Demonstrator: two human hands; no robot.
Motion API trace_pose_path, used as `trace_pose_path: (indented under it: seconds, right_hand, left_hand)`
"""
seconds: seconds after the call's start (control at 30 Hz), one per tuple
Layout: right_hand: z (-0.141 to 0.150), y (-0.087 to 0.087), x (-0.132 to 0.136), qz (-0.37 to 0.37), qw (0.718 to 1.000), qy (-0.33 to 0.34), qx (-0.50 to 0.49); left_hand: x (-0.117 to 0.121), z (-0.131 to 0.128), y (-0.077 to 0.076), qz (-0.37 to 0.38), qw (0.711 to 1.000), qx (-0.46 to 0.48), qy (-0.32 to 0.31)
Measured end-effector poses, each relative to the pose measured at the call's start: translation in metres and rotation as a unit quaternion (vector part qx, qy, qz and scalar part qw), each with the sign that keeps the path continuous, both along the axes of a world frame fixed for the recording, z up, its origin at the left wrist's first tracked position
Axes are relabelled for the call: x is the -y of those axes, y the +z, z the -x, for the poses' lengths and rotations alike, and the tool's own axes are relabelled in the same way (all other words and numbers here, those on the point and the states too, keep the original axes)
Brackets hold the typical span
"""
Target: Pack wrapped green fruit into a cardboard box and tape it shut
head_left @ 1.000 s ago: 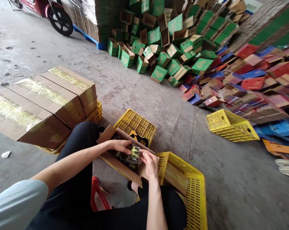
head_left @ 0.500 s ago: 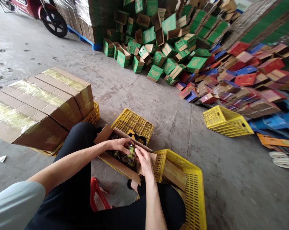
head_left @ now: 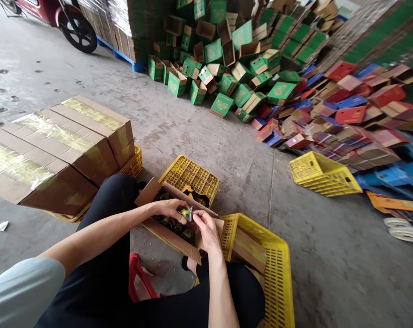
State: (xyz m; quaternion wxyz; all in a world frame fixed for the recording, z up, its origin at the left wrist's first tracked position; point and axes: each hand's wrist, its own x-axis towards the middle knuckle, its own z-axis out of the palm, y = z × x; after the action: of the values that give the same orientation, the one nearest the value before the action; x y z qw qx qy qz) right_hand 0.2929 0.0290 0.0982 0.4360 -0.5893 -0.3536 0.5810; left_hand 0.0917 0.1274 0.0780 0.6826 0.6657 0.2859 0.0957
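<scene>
A small green fruit in clear plastic wrap (head_left: 185,213) is held above an open cardboard box (head_left: 188,248). My left hand (head_left: 171,208) is closed around its left side. From the right, my right hand (head_left: 207,229) pinches the loose end of the plastic between thumb and fingers. Several more wrapped dark-green pieces (head_left: 174,225) lie inside the box, partly hidden under my left hand and forearm. The exact kind of fruit is too small to tell.
The box rests by an upturned yellow crate (head_left: 199,175), where a yellow-and-black object (head_left: 197,196) lies. Another yellow crate (head_left: 278,264) holding cardboard stands at my right. Taped cartons (head_left: 73,146) sit at left. Green boxes (head_left: 222,105) are heaped ahead; a red stool leg (head_left: 134,275) is below.
The wrapped fruit has turned in my fingers, and its plastic is now gathered at the right end. My right hand has shifted slightly left. The view swung a little early on.
</scene>
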Motion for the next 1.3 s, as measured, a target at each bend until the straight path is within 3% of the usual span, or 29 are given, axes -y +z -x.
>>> trace_pose_path:
  seconds: [0.13, 0.37, 0.6, 0.8, 0.93, 1.13, 1.3]
  right_hand:
    - [0.001, -0.001, -0.001, 0.022, 1.000, 0.006, -0.017]
    - [-0.004, -0.005, -0.001, 0.007, 1.000, 0.010, 0.028]
    - [-0.011, -0.008, -0.003, -0.054, 0.988, -0.028, 0.142]
    - [-0.008, -0.001, -0.002, -0.005, 0.999, -0.029, 0.025]
    - [-0.003, 0.004, 0.001, 0.024, 0.999, -0.028, -0.038]
    - [-0.006, 0.006, 0.002, 0.038, 0.998, -0.035, -0.037]
    - [-0.010, 0.005, 0.004, 0.030, 0.996, -0.078, -0.034]
  left_hand:
    - [-0.005, 0.001, -0.004, -0.073, 0.997, -0.027, -0.009]
    - [-0.006, 0.001, -0.012, -0.070, 0.997, -0.026, -0.016]
    - [-0.003, 0.000, -0.004, 0.010, 1.000, -0.012, -0.019]
    - [-0.001, 0.005, 0.001, 0.146, 0.988, 0.032, 0.041]
    - [-0.001, 0.010, 0.001, 0.162, 0.981, 0.047, 0.091]
    - [0.001, 0.012, 0.005, 0.224, 0.962, 0.067, 0.141]
    - [0.004, 0.011, 0.005, 0.266, 0.956, 0.084, 0.095]
